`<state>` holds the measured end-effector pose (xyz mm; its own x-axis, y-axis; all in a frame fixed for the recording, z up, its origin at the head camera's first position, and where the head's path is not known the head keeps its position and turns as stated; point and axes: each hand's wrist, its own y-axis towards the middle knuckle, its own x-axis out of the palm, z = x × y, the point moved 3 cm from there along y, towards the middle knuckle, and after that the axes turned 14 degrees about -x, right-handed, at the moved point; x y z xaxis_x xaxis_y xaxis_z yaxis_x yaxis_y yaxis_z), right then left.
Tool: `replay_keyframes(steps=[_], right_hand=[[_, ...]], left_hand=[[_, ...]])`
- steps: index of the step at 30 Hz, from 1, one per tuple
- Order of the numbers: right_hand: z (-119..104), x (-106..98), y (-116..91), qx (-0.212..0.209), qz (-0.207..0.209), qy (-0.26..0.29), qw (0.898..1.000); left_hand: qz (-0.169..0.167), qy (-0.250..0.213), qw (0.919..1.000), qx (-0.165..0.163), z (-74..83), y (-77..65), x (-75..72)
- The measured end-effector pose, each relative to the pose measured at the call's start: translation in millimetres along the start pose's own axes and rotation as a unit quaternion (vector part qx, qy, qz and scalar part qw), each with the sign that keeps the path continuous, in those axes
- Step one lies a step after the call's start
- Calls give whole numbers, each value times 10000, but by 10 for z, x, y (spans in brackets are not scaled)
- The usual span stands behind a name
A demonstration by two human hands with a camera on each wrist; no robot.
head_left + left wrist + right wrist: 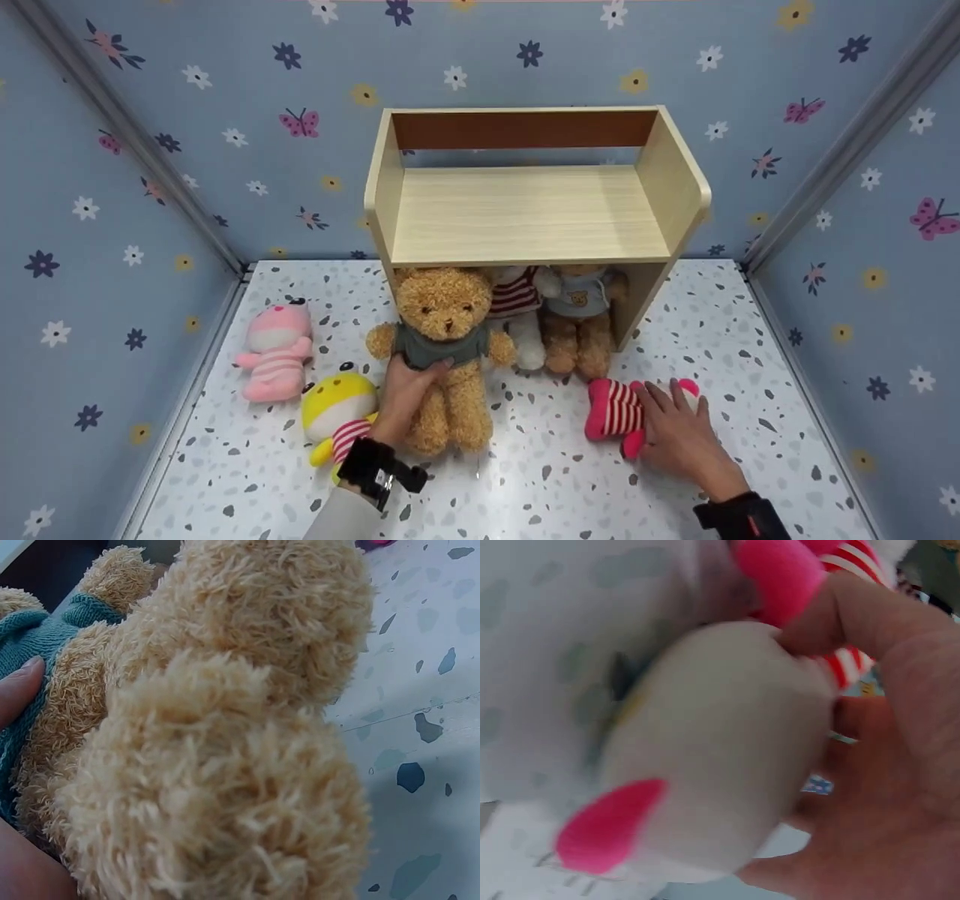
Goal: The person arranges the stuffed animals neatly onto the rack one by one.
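My left hand (407, 395) grips a curly tan teddy bear (442, 311) in a green shirt at its waist. The bear stands upright at the left front of the shelf's lower space. In the left wrist view its fluffy legs (217, 772) fill the middle, and a thumb (21, 690) presses the knitted shirt. On the right, my right hand (679, 435) holds a pink-and-white striped plush toy (621, 409) that lies on its side. The right wrist view shows thumb and fingers around its white head (720, 742), which has a pink ear (609, 829).
A wooden shelf (525, 217) stands against the flowered back wall. Under it sit a white plush (517, 300) in red stripes and a brown bear (577, 330) in a grey shirt. At left lie a pink plush (276, 356) and a yellow plush (337, 409).
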<state>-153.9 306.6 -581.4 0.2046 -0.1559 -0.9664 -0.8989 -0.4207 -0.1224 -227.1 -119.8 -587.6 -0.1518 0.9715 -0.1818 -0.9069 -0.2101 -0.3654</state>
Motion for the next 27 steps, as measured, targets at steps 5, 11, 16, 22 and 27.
replay_keyframes(steps=[5, 11, 16, 22, 27], right_hand=[[-242, -250, 225, -818, 1522, 34, 9849], [-501, -346, 820, -1617, 3093, 87, 9371], [-659, -294, 1350, -1666, 2982, 111, 9398], [-810, -160, 1762, -1407, 2381, -320, 9605], [-891, -55, 1939, -1467, 2591, -542, 9531]], left_hand=[[-16, -8, 9999, 106, -1, 6, 15], [-170, -266, 9993, 186, -31, 28, 26], [-232, -423, 9988, 108, -47, 24, 33], [-201, -614, 9979, -7, -52, -1, 49], [-169, -653, 9977, -57, -51, -2, 67]])
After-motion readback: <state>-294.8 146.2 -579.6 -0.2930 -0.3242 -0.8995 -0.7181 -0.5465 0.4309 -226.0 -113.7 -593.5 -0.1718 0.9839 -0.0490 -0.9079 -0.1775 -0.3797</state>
